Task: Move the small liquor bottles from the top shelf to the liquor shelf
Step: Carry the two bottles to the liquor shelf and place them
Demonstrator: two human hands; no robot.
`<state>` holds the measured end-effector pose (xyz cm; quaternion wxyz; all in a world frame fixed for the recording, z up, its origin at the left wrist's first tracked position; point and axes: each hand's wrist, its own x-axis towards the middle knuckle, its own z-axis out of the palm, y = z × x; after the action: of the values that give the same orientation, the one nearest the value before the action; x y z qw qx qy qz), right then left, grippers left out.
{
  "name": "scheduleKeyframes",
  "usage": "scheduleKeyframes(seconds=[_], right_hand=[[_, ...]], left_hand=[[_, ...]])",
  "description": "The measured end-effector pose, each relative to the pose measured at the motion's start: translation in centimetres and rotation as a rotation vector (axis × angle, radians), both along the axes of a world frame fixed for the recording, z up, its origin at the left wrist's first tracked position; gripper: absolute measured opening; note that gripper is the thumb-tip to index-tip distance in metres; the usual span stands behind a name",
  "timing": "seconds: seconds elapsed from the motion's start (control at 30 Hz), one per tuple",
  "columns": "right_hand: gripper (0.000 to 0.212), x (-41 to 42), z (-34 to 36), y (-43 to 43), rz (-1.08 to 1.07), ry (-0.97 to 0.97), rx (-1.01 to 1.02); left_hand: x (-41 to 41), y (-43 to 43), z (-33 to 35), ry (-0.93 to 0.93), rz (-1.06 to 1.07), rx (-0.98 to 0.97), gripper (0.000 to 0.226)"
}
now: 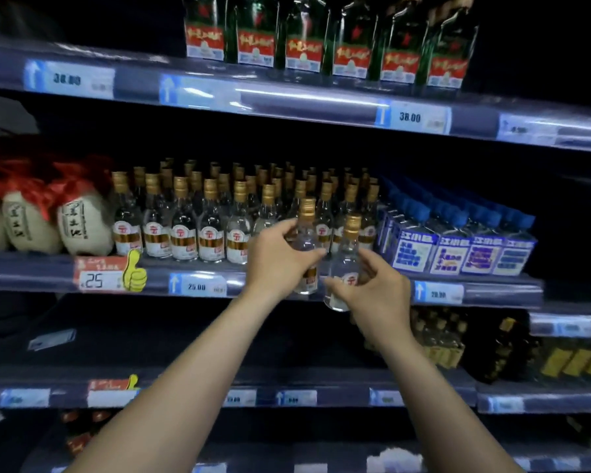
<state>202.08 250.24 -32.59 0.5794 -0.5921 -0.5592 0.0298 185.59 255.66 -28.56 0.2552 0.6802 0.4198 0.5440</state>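
A: Status?

B: Judging it as the placement step. The left hand (280, 254) is wrapping the body of one small liquor bottle (306, 247), fingers curling round the clear glass. The right hand (372, 288) is pinching a second small bottle (343, 264) low on its body, thumb and fingertips either side of the label.

A: Where relative to the shelf?

B: Both bottles are hovering upright just in front of the shelf edge (321, 285), touching or nearly so, cannot tell which. Directly beyond the hands, the matching row of bottles (185, 230) is standing packed tight. To the right of the right hand, blue boxed packs (458, 247); far left of the left hand, cream ceramic jars with red cloth tops (82, 220).

A: Next move?

B: Probably needs a gap in the front row beyond the left hand, then setting each down flat.

A: Handling?

B: Smooth round glass, clear liquid, ribbed gold screw caps, paper labels. Slippery and top-narrow, so I'd expect tipping neighbours to be the risk.
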Motion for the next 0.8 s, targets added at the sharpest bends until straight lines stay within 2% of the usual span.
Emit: scheduleKeyframes(seconds=[0.03, 0.13, 0.17, 0.23, 0.33, 0.43, 0.5, 0.7, 0.8], right_hand=[[0.080, 0.3, 0.6, 1.2, 0.005, -0.003, 0.010], [0.073, 1.1, 1.8, 4.2, 0.019, -0.017, 0.035], [0.073, 1.4, 1.9, 5.1, 0.024, -0.014, 0.027], [0.074, 1.7, 2.3, 6.3, 0.049, -0.023, 0.019], [0.080, 2.1, 2.6, 7.6, 0.084, -0.035, 0.010], [0.068, 2.5, 2.2, 8.8, 0.125, -0.021, 0.000], [0.064, 2.7, 1.9, 9.5, 0.138, -0.011, 0.002], [0.069, 3.2, 1.2, 9.9, 0.216, -0.018, -0.043], [0.083, 3.8, 1.1, 9.8, 0.258, -0.056, -0.078]], left_hand=[[0.3, 1.0, 0.6, 0.014, 0.020, 0.022, 0.036], [1.4, 3.4, 1.7, 0.050, 0.099, 0.058, 0.056], [1.6, 3.9, 1.8, 0.058, 0.107, 0.049, 0.052], [1.8, 4.4, 1.8, 0.072, 0.117, 0.036, 0.030], [2.2, 4.9, 1.5, 0.095, 0.158, 0.040, 0.036], [2.7, 5.3, 0.6, 0.121, 0.183, 0.023, 0.031], [3.1, 5.3, 0.2, 0.159, 0.190, 0.020, 0.051], [3.6, 5.1, -0.1, 0.210, 0.215, 0.015, 0.072], [3.2, 4.6, 0.4, 0.265, 0.212, 0.057, 0.088]])
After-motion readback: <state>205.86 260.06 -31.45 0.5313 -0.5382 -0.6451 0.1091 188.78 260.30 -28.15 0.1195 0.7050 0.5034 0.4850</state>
